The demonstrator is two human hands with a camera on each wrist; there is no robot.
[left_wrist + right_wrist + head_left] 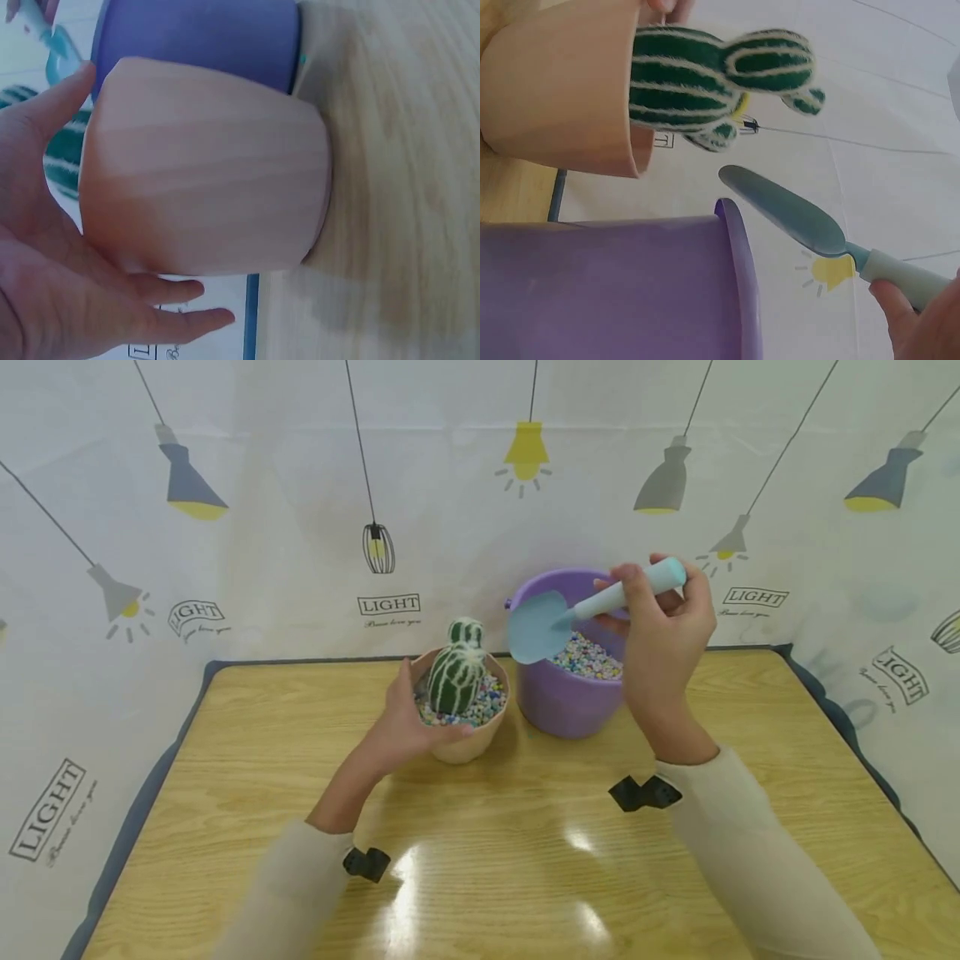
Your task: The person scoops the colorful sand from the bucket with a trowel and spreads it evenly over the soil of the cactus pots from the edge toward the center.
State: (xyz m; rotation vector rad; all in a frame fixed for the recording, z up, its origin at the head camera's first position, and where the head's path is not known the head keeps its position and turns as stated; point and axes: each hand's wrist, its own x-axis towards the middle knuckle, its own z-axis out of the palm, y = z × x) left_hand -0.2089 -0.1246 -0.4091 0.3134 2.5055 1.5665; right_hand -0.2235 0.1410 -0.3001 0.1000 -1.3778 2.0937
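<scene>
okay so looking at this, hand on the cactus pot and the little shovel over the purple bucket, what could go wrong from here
1. The pink pot already looks filled with pebbles near its rim, so more could spill onto the table.
2. The blue trowel is held above the purple bucket, close to the cactus; a sideways swing might knock it.
3. The left hand cups only one side of the pot, so a push could tip it towards the bucket.

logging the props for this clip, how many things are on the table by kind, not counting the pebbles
pots: 1, peach pot gripped by the left hand
buckets: 1, purple bucket
cactus toys: 1, green cactus in the pot
scoops: 1, blue scoop held over the bucket by the right hand
total: 4
</scene>
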